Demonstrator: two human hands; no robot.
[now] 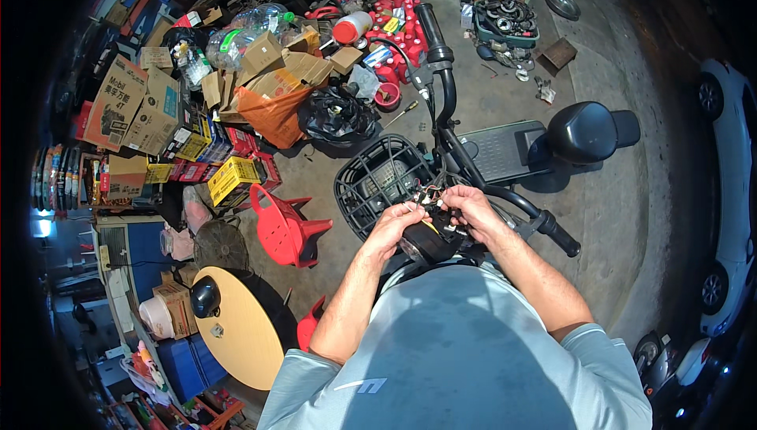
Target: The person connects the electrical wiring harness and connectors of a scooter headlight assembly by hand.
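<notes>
Before me stands an electric scooter with a black handlebar point(465, 158), a wire-mesh front basket point(377, 163) and a round dark seat point(582, 132). A bundle of thin wires with small pale connectors point(429, 196) comes out behind the basket. My left hand point(400, 221) pinches a light-coloured wire end on the bundle's near left side. At the right, my right hand point(471, 207) has its fingertips closed on wires of the same bundle. The two hands are a small gap apart. Beneath them is a dark housing point(434, 242); fine detail between the fingertips is too small to tell.
A red plastic chair point(285, 226) stands left of the basket, with a round-ended wooden table point(240, 327) nearer. Cardboard boxes point(126, 102), a black bag point(339, 114) and red bottles point(402, 28) pile up at far left. A parts crate point(507, 20) sits beyond the scooter.
</notes>
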